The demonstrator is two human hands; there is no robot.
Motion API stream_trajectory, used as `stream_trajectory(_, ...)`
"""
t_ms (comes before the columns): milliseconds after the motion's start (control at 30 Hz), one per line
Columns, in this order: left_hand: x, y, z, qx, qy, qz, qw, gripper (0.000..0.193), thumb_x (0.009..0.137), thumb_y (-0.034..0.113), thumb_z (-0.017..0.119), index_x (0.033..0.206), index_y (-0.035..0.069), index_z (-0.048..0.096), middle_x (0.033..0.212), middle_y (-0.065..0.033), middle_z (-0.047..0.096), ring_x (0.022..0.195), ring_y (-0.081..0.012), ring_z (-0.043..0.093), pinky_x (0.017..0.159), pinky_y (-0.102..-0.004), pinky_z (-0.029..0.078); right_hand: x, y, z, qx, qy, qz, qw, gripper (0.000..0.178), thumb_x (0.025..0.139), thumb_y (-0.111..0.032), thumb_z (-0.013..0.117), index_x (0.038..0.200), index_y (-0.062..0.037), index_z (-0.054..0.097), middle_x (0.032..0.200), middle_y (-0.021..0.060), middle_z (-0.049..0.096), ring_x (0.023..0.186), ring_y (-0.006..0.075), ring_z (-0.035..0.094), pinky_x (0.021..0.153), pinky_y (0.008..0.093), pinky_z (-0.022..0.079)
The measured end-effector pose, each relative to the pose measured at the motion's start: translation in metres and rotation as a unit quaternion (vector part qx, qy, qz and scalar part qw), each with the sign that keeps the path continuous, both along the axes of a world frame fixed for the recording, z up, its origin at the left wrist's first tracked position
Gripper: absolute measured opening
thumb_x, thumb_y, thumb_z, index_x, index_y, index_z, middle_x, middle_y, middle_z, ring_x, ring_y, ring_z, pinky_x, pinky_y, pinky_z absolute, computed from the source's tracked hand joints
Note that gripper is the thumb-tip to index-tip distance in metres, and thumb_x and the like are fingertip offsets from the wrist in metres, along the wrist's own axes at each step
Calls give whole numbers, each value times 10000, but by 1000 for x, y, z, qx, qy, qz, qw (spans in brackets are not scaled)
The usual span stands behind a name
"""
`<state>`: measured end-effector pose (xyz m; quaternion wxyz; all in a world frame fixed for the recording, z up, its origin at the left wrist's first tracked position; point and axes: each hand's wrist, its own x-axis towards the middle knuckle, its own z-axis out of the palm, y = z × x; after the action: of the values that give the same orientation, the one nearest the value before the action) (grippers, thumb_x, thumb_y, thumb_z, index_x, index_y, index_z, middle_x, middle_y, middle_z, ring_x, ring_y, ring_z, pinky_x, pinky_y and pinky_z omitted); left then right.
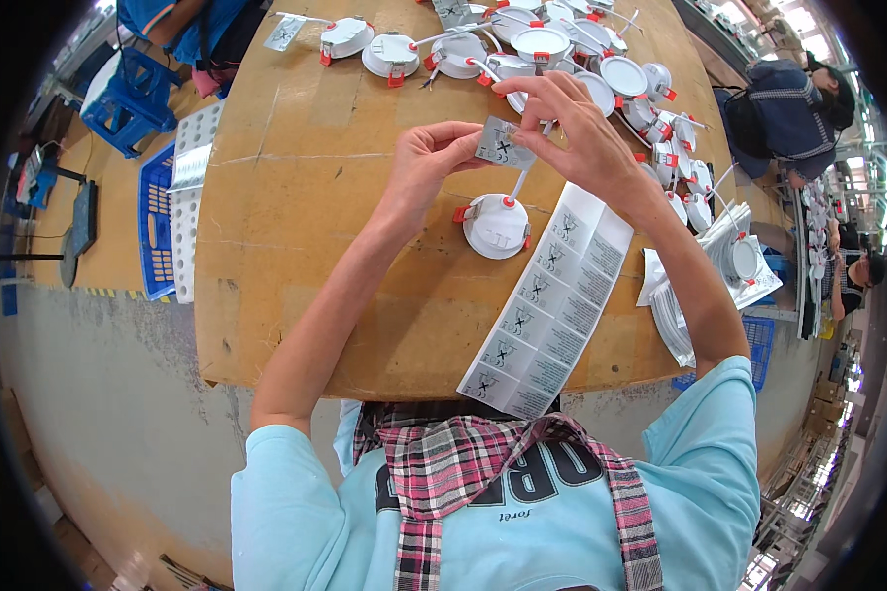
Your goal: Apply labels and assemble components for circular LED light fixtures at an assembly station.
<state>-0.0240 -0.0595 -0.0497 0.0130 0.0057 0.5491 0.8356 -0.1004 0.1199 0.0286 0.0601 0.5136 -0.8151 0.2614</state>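
Just beyond the white lamp (495, 234), our left hand (426, 165) pinches one edge of the silver label (497, 148) and our right hand (589, 146) pinches the other near the lamp's cable (518, 184), so we should align both edges evenly before pressing.

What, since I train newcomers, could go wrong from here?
The small label pinched in the left hand might crease. The label sheet overhangs the near edge of the table, so clothing could drag it. The right hand, near the clustered lamps, might knock one.
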Motion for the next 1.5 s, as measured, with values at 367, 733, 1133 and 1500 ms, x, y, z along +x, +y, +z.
stream_trajectory(367, -1, 0, 0, 31, -6, -31, 999, 259, 915, 145, 566, 1070, -50, 635, 996, -122, 669, 904, -174, 656, 860, -299, 531, 1, -1, 2, 15, 2, -3, 1000, 420, 802, -95, 640, 1205, -128, 527, 720, -6, 530, 951, 188, 514, 1013, 390, 294)
stream_trajectory(733, -1, -4, 1, 80, -21, -60, 995, 298, 941, 169, 502, 1101, -57, 612, 1020, -146, 662, 932, -223, 659, 901, -332, 513, 3, -2, 2, 19, 2, -16, 1000, 424, 798, -86, 639, 1205, -116, 522, 734, 4, 538, 987, 197, 508, 1000, 408, 292)
stream_trajectory(1133, 2, 6, -2, -11, 6, 27, 1000, 208, 880, 143, 638, 973, -42, 654, 908, -99, 677, 823, -142, 656, 817, -286, 537, 6, -8, -4, 22, 13, -8, 1000, 397, 807, -112, 638, 1188, -92, 528, 707, 3, 535, 947, 204, 504, 1026, 436, 270)
stream_trajectory(1500, 5, 28, -3, -66, -67, 164, 982, 259, 907, 214, 605, 1008, -22, 638, 836, -68, 672, 763, -128, 653, 765, -277, 496, 14, -23, -12, 51, 100, -61, 992, 369, 785, -91, 626, 1136, -28, 532, 704, 84, 614, 995, 254, 514, 1019, 468, 260)
